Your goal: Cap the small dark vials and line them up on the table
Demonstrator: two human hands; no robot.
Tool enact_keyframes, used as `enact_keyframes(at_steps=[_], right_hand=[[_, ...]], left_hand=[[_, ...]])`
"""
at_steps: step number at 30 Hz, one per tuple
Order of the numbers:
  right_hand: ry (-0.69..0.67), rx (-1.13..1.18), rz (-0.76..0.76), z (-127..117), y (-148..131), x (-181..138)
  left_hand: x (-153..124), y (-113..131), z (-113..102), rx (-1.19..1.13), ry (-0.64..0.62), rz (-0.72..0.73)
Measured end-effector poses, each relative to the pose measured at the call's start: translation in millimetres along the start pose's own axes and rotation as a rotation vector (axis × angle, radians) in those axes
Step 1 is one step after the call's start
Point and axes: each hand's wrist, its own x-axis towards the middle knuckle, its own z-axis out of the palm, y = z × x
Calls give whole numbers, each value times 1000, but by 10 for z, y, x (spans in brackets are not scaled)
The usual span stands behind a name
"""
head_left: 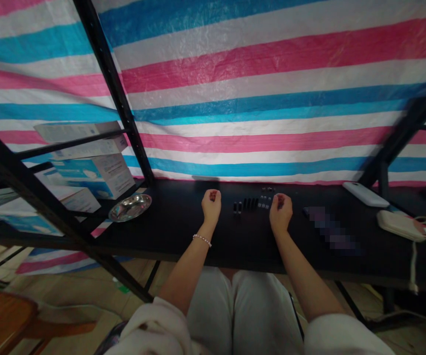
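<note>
My left hand [211, 203] rests on the black table [183, 227], palm up, fingers curled in a loose fist; whether anything is in it is hidden. A bead bracelet circles that wrist. My right hand [280, 211] lies the same way a little to the right, fingers curled. Between the two hands stands a row of several small dark bottles [247, 203], with a few paler small bottles [264, 201] beside them, close to my right hand's fingers.
A shallow metal dish [130, 207] sits at the table's left. Blue-and-white cartons [98, 172] are stacked on a black metal rack [116, 93] at left. White flat devices [365, 194] lie at the right. A striped tarp hangs behind.
</note>
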Motion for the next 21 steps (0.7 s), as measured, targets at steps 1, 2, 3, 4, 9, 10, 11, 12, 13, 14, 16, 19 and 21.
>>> enact_keyframes(at_steps=[1,2,3,4,9,10,11,12,13,14,16,19,21], right_hand=[[-1,3,-11,-4,-9,0],[-5,8,-21,-7,-18,-1],[-9,15,-27,-9,-25,-2],[-13,23,-29,-10,-32,-3],[-54,43,-21,-6,-43,-18],[-60,48,-22,-5,-41,-21],[-63,52,-20,-4,-39,-24],[-65,57,-16,-2,-36,-26],[-66,62,-12,0,-33,-28],[-67,68,-7,2,-30,-30],[-74,81,4,9,-24,-31],[-87,91,21,18,-16,-33],[-92,90,22,22,-13,-34]], left_hand=[[43,67,10,6,-14,31],[94,127,22,12,-37,56],[151,181,35,24,-70,71],[210,227,51,44,-122,78],[459,411,133,231,-373,25],[486,452,149,280,-406,17],[506,495,165,332,-439,22],[520,540,182,383,-469,41],[528,584,198,431,-498,69],[533,626,214,478,-523,98],[541,694,241,562,-559,150],[568,743,263,645,-579,199],[598,752,271,673,-587,213]])
